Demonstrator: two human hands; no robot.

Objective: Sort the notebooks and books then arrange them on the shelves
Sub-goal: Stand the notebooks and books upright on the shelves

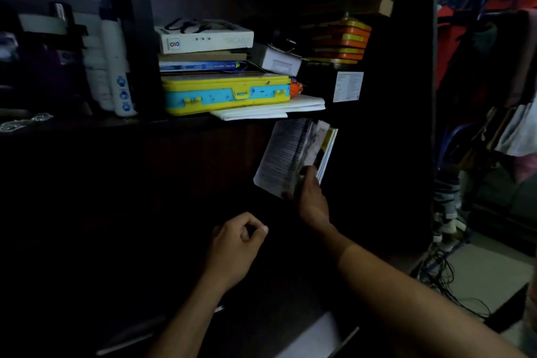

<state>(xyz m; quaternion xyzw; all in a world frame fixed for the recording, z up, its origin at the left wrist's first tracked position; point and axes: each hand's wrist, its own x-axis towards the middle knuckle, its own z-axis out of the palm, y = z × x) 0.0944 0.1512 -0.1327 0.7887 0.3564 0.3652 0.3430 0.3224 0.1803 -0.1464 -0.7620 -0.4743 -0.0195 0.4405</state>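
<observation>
My right hand [312, 200] grips the lower edge of a few upright books [293, 151] just under the dark shelf board [116, 122]; the front one shows a printed white page. Lower and to the left, my left hand [236, 244] hangs with its fingers curled and holds nothing. On the shelf above lies a stack: a white box [203, 38], a brown book [200, 56], a blue book [200, 66] and a yellow and blue case [226, 93]. White papers [270, 109] stick out from under the case.
White bottles [114, 67] stand on the left shelf section. Orange and yellow tins [340, 41] sit stacked at the back right, beside a small white box [276, 61]. Clothes [494, 67] hang at the right, with cables [444, 270] on the floor. The lower compartment is very dark.
</observation>
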